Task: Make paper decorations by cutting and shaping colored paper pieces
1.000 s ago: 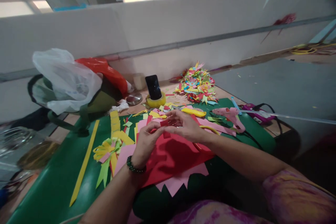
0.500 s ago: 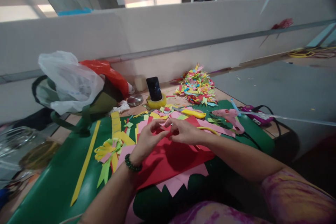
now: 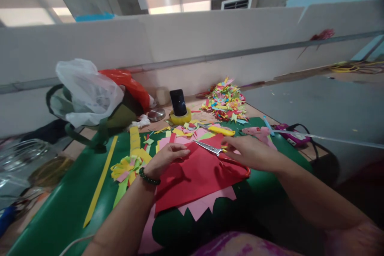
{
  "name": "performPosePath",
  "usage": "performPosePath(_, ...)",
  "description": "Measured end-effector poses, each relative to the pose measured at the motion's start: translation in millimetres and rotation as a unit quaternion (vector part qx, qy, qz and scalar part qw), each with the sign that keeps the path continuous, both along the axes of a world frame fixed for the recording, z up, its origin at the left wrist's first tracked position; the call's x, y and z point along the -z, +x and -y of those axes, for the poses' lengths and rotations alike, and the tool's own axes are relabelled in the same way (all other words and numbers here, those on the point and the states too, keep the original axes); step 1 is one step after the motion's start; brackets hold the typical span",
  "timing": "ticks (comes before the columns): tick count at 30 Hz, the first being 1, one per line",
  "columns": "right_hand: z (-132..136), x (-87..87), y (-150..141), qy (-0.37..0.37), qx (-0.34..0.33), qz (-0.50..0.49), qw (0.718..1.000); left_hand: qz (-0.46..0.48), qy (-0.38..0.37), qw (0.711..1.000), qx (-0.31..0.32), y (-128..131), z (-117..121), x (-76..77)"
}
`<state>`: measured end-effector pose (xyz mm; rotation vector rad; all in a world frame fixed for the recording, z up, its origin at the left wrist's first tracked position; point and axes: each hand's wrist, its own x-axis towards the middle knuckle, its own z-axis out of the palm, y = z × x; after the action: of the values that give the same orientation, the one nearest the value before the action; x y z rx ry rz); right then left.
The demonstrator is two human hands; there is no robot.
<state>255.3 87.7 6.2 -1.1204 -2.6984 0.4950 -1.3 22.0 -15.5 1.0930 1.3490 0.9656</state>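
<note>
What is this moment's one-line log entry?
left hand: over flat red paper sheet; right hand: at red-handled metal scissors; scissors: over sheet

Below the left fingers (image 3: 179,153): a plain red paper sheet (image 3: 192,186) and plain pink notched paper (image 3: 196,209). Beside the right fingertips (image 3: 230,141) — silver-bladed metal scissors (image 3: 213,150) with red-and-yellow handles. Left of the left fingers, a looped paper flower (image 3: 126,169) — yellow, green, pink.

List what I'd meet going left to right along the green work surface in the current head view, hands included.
Long yellow strip → yellow-and-green paper flower → left hand → scissor blades → right hand → purple item with black strap.
</note>
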Motion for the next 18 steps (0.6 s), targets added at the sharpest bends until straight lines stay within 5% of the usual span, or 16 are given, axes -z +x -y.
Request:
performPosePath(4, 5, 33.5, 19, 0.046, 0.021, 0.113, 0.992, 0.061, -0.032, 0.997, -0.021, 2, 0, 0.1)
performPosePath(8, 1, 61.2, 14, 0.069, 0.065, 0.084, 0.992, 0.111, -0.045, 0.992, -0.043, 4, 0, 0.3)
performPosePath(15, 1, 47.6, 43, 0.021, 0.084, -0.109, 0.990, 0.166, 0.010, 0.981, -0.097, -5, -5, 6.1)
performPosePath(18, 6, 46.8, 54, -0.087, 0.077, -0.273, 0.955, 0.182, 0.025, 0.976, -0.115, -9, -6, 6.2)
